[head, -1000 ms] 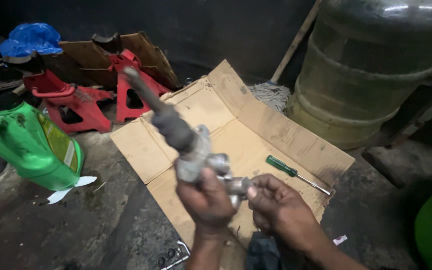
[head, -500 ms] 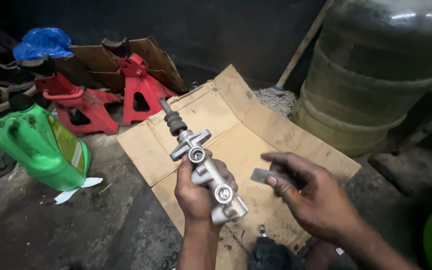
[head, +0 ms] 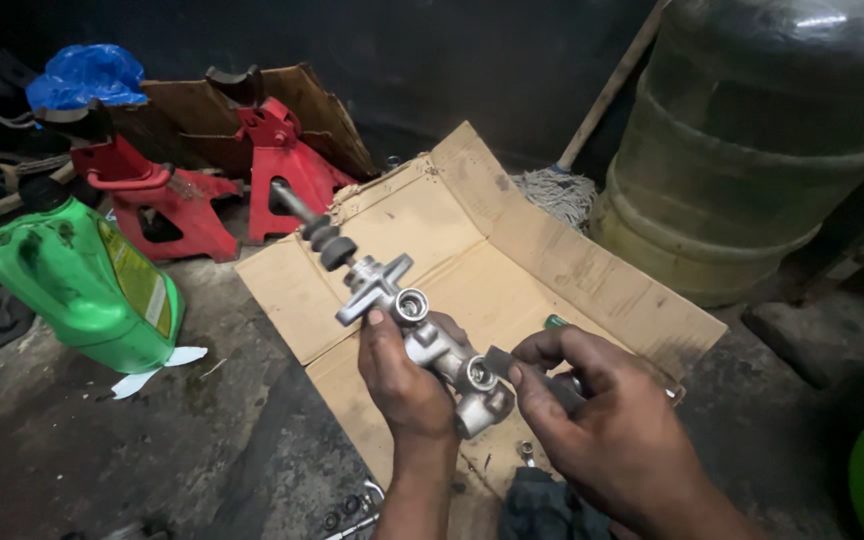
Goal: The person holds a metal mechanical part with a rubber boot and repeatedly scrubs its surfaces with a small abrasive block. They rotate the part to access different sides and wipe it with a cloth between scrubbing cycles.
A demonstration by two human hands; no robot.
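My left hand (head: 404, 385) grips a silver metal cylinder body (head: 430, 343) with two round ports on top, a black rubber boot (head: 328, 243) and a push rod (head: 290, 202) pointing away to the upper left. My right hand (head: 607, 428) pinches a small dark flat piece (head: 501, 361) between thumb and fingers and holds it against the cylinder's near end. Both hands hover over a flattened cardboard sheet (head: 472, 230).
A green jug (head: 82, 285) stands at left, two red jack stands (head: 282, 165) behind it, a blue bag (head: 87, 75) beyond. A large drum (head: 752, 140) and a mop (head: 552, 190) sit at right. A green screwdriver handle (head: 555, 322) peeks out on the cardboard; small metal parts (head: 525, 452) lie near my wrists.
My right hand moved left and brought the small dark piece from beside the cylinder up against its near end. The left hand tilted the cylinder slightly, rod swinging left.
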